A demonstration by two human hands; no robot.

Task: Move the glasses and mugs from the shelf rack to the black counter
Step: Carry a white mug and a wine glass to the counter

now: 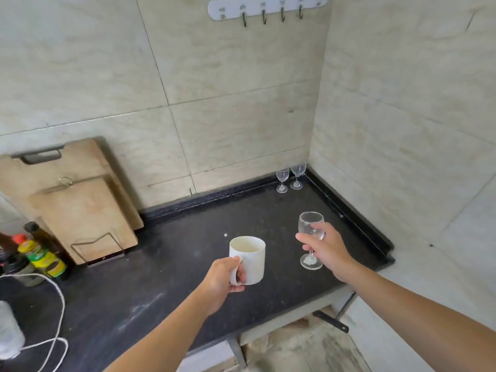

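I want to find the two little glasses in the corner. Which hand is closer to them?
Right. The right hand, holding a wine glass, is nearer the two corner glasses. The left hand, holding the white mug, is farther back and to the left.

- The left hand (224, 276) grips a white mug (248, 259) by its handle, upright over the middle of the black worktop (150, 285).
- The right hand (326, 249) holds a clear wine glass (310, 238) by bowl and stem, upright, near the worktop's right edge.
- Two small stemmed glasses (290, 178) stand in the back right corner.
- Wooden cutting boards (77, 202) lean against the wall at the back left.
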